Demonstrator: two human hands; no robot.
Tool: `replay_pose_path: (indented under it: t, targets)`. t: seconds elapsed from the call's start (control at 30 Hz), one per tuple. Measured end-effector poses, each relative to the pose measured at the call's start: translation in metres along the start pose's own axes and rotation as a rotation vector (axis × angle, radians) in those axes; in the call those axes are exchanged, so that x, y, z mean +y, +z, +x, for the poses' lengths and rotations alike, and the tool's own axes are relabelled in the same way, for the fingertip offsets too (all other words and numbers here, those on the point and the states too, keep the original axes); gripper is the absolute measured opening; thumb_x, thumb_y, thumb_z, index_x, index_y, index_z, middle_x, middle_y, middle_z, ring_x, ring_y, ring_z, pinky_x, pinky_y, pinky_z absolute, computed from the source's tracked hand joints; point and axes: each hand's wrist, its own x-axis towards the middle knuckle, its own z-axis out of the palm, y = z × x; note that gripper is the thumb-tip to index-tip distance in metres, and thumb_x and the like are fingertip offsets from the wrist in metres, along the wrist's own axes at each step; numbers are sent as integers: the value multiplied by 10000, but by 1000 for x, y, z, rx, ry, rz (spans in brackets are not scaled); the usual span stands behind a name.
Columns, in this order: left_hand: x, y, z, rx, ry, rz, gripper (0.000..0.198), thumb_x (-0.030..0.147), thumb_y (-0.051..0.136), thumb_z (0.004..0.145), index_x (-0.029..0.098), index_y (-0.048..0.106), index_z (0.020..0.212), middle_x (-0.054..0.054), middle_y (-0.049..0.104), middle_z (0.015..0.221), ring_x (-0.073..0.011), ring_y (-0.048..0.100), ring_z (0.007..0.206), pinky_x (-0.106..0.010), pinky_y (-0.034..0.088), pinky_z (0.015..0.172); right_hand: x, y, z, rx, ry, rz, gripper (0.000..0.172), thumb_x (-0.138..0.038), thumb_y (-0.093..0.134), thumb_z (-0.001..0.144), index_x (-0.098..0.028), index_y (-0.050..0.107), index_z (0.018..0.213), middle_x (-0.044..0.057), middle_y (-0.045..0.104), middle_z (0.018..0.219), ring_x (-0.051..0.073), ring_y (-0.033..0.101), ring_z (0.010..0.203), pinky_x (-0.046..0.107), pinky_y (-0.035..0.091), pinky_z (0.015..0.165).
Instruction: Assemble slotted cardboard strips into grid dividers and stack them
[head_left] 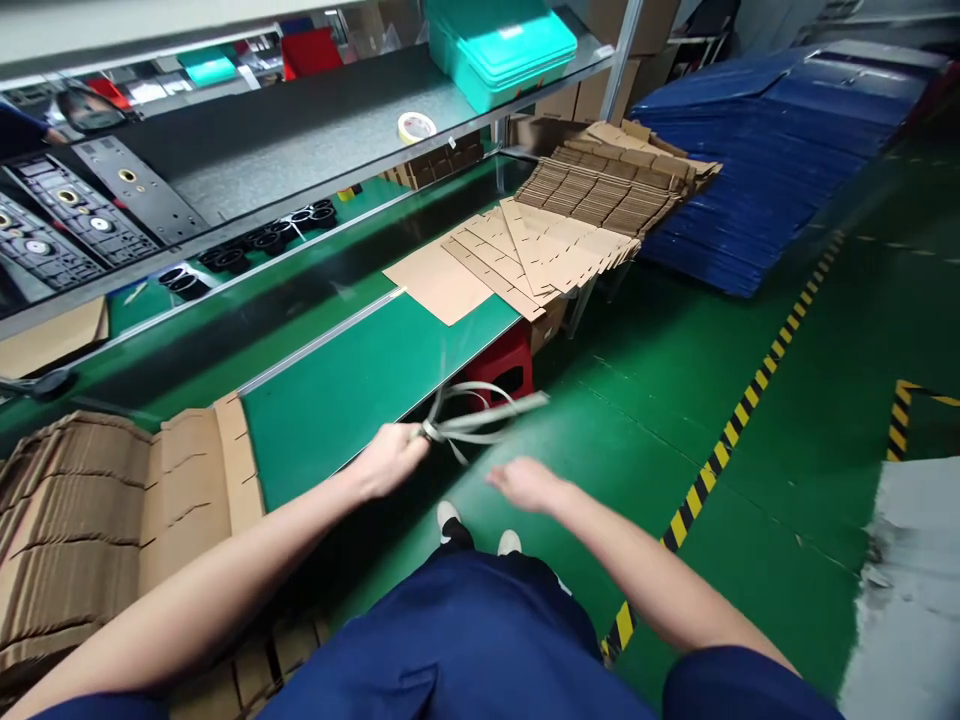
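My left hand (391,458) is closed round a bunch of grey plastic strapping bands (480,412) that loop out to the right, just off the front edge of the green worktable (360,380). My right hand (525,484) hovers a little below and right of the bands, palm down; motion blurs its fingers. A stack of flat brown cardboard blanks (82,520) lies on the table by my left forearm. Both hands are over the green floor, above my blue trousers and shoes.
More flat cardboard blanks (540,250) fan out at the table's far end. Folded blue sheets (765,150) are piled on the floor beyond. A red stool (506,365) stands under the table. A shelf above holds a teal bin (502,45) and tape roll (416,126). Yellow-black tape (750,400) marks the floor.
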Motion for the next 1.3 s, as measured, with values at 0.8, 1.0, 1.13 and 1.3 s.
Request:
replay_pose_path:
  t: [0.8,1.0,1.13,1.3]
  targets:
    - [7,98,8,-357,501,303,169,316,427,845,184,533,847,-70,624,756,-195,599,655,-299,442,647,45,8,-18,408,-13,367,421,-386,293,994,-199,659,901,47,677,813,153,598,727,245,335,622]
    - [-9,83,18,-60,24,29,329,284,186,941,185,487,853,-35,591,703,-134,549,605,-236,408,585,23,92,-33,-17,113,431,358,-365,373,974,-204,663,836,26,645,701,152,549,624,258,309,585]
    - [-11,106,28,-294,-146,352,203,257,348,895,165,529,893,-87,627,732,-197,620,661,-281,424,604,-12,74,-65,67,-125,452,322,-400,420,948,-186,637,842,13,585,628,135,477,551,273,300,587]
    - [37,108,14,-371,446,426,215,260,345,901,169,538,926,-99,636,791,-199,622,678,-287,434,616,64,26,-27,420,-54,672,315,-405,452,932,-177,634,812,-9,583,680,115,492,631,233,345,621]
